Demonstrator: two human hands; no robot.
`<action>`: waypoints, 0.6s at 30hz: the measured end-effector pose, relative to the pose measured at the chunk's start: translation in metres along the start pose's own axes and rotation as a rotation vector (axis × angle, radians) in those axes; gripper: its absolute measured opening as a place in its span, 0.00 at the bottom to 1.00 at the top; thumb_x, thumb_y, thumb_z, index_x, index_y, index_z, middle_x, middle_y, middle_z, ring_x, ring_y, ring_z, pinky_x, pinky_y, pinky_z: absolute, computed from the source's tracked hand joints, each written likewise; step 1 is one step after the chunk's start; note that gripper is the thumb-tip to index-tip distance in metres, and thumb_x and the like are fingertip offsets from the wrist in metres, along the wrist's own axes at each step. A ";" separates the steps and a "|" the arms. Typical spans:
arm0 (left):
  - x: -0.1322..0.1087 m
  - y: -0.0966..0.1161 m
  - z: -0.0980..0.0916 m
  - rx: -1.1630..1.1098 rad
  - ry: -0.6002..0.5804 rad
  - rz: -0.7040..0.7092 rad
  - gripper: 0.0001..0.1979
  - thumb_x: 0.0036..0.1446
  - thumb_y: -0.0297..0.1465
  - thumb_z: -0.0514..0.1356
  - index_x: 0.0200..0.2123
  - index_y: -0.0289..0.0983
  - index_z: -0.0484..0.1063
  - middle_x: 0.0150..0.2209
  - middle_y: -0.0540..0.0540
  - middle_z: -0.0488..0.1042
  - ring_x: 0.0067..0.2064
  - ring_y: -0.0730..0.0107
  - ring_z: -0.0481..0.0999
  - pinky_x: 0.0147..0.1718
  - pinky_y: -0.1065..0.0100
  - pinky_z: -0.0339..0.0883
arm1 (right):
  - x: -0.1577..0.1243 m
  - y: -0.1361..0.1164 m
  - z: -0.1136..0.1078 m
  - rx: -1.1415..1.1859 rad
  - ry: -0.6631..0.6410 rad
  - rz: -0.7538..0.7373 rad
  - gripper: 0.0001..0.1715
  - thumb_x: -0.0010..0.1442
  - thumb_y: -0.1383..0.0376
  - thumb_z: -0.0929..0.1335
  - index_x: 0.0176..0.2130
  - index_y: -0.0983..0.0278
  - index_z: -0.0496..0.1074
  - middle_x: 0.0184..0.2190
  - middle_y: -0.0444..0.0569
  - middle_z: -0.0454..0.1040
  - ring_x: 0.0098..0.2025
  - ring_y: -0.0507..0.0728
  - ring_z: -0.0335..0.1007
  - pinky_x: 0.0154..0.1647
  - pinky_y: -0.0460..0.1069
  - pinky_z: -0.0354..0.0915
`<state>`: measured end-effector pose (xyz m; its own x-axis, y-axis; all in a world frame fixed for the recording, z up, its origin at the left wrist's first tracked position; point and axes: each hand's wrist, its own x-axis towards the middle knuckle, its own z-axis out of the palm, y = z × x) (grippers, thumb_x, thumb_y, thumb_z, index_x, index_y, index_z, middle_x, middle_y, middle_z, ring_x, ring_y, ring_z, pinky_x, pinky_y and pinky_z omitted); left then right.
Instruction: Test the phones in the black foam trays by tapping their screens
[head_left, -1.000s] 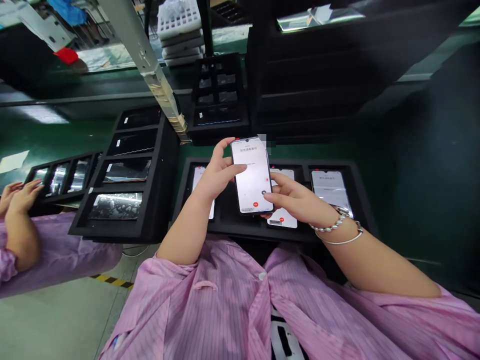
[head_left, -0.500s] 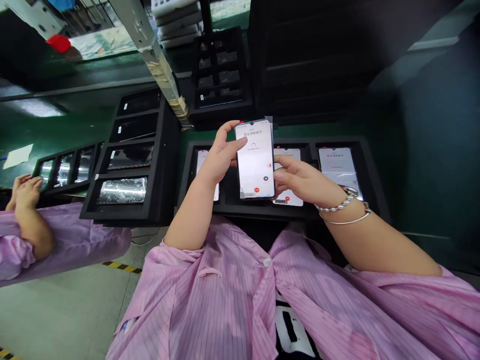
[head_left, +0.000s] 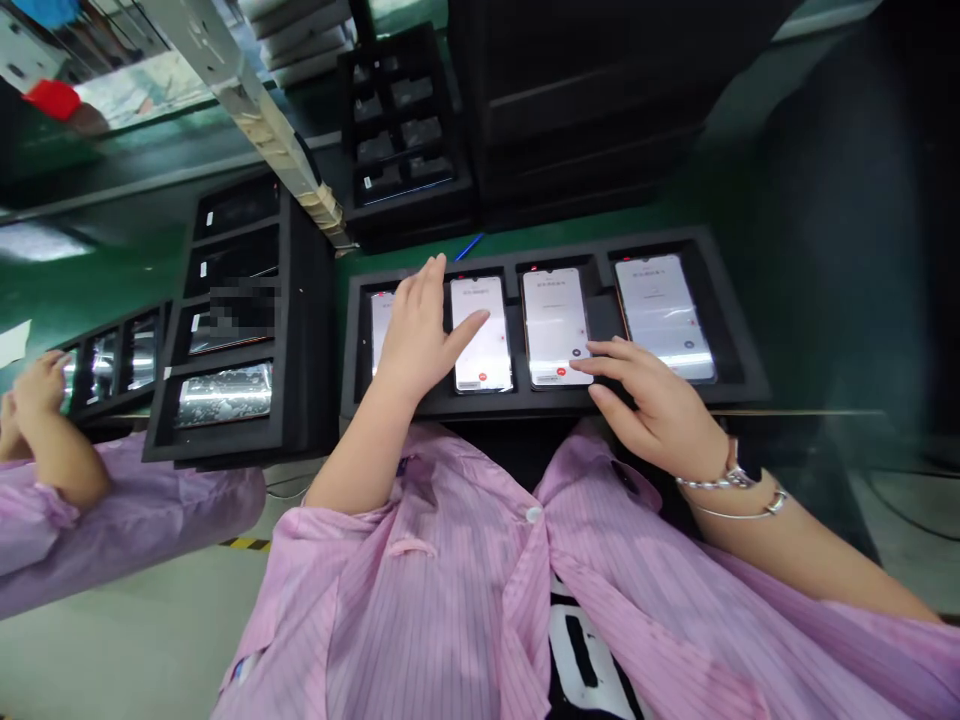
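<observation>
A long black foam tray [head_left: 442, 405] lies in front of me, with lit smartphones standing in its slots. My left hand [head_left: 420, 335] is spread over its left part, partly hiding the leftmost smartphone [head_left: 380, 325]; the thumb reaches over the second smartphone [head_left: 480, 345]. Low over the third smartphone [head_left: 553, 320], my right hand [head_left: 649, 405] has its fingers apart, the fingertips by the red button on the screen. Whether they touch the glass I cannot tell. At the right end lies another smartphone [head_left: 664, 310], its screen lit. Neither hand holds anything.
Left of me stands a stack of black trays [head_left: 281, 400] holding dark phones, beneath a taped metal post [head_left: 262, 130]. Another black tray [head_left: 405, 120] sits at the back. A blue pen [head_left: 469, 247] lies behind my tray. A co-worker's hands [head_left: 34, 395] rest at far left.
The smartphone held up in both hands now lies in the tray's second slot. My left hand has let go and spread; my right hand has moved right and down, over the third phone.
</observation>
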<state>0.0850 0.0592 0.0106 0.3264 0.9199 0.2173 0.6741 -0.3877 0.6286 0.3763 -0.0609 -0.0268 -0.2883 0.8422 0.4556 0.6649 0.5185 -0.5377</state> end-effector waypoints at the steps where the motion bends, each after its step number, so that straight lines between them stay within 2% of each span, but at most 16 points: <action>1: -0.014 0.002 -0.003 0.078 0.039 0.105 0.36 0.66 0.52 0.62 0.68 0.37 0.64 0.71 0.33 0.63 0.74 0.41 0.57 0.72 0.43 0.50 | -0.002 0.002 0.003 -0.013 0.004 -0.032 0.20 0.68 0.68 0.67 0.58 0.62 0.73 0.52 0.56 0.79 0.61 0.66 0.74 0.66 0.68 0.69; 3: -0.043 0.005 -0.007 0.200 0.080 0.279 0.26 0.68 0.48 0.61 0.61 0.38 0.70 0.69 0.35 0.65 0.74 0.43 0.57 0.73 0.43 0.50 | -0.003 0.006 0.007 -0.038 -0.001 -0.091 0.21 0.67 0.70 0.67 0.58 0.62 0.72 0.51 0.55 0.80 0.61 0.66 0.75 0.66 0.69 0.69; 6: -0.078 0.006 0.000 0.323 0.058 0.410 0.17 0.68 0.43 0.62 0.53 0.38 0.75 0.66 0.34 0.69 0.73 0.42 0.60 0.69 0.45 0.60 | -0.003 0.007 0.012 -0.071 -0.020 -0.131 0.19 0.67 0.71 0.67 0.56 0.63 0.72 0.50 0.54 0.81 0.58 0.67 0.76 0.65 0.70 0.70; 9: -0.093 0.002 0.015 0.411 0.107 0.457 0.18 0.66 0.43 0.64 0.52 0.37 0.76 0.62 0.33 0.72 0.70 0.40 0.64 0.65 0.47 0.67 | -0.001 0.005 0.014 -0.127 -0.020 -0.107 0.16 0.67 0.70 0.66 0.54 0.64 0.73 0.48 0.55 0.81 0.57 0.68 0.78 0.63 0.70 0.71; 12: -0.092 -0.002 0.024 0.432 0.188 0.459 0.21 0.65 0.42 0.66 0.55 0.37 0.75 0.61 0.34 0.74 0.69 0.41 0.66 0.65 0.46 0.67 | -0.002 0.002 0.002 -0.140 -0.013 -0.089 0.17 0.67 0.70 0.66 0.54 0.64 0.73 0.49 0.55 0.81 0.58 0.67 0.78 0.65 0.71 0.70; 14: -0.089 -0.004 0.026 0.405 0.225 0.446 0.21 0.64 0.40 0.67 0.56 0.37 0.74 0.61 0.34 0.74 0.69 0.41 0.67 0.65 0.46 0.66 | -0.006 0.004 -0.013 -0.120 0.107 -0.042 0.17 0.66 0.71 0.67 0.54 0.62 0.74 0.49 0.54 0.82 0.58 0.65 0.78 0.67 0.69 0.69; 16: -0.086 -0.006 0.025 0.371 0.257 0.466 0.21 0.62 0.37 0.68 0.56 0.38 0.73 0.59 0.35 0.75 0.68 0.42 0.69 0.64 0.46 0.67 | -0.013 0.009 -0.029 -0.140 0.290 0.035 0.14 0.65 0.71 0.68 0.50 0.62 0.76 0.45 0.53 0.83 0.55 0.63 0.80 0.66 0.67 0.70; 18: -0.086 -0.008 0.021 0.322 0.280 0.492 0.20 0.61 0.34 0.68 0.55 0.38 0.73 0.58 0.35 0.76 0.67 0.44 0.70 0.63 0.46 0.68 | -0.021 0.017 -0.040 -0.193 0.384 0.098 0.11 0.65 0.71 0.68 0.45 0.62 0.77 0.40 0.51 0.83 0.51 0.62 0.82 0.66 0.66 0.71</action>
<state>0.0656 -0.0179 -0.0293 0.4923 0.5939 0.6364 0.6689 -0.7259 0.1600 0.4207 -0.0762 -0.0174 0.0355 0.7511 0.6592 0.8031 0.3711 -0.4661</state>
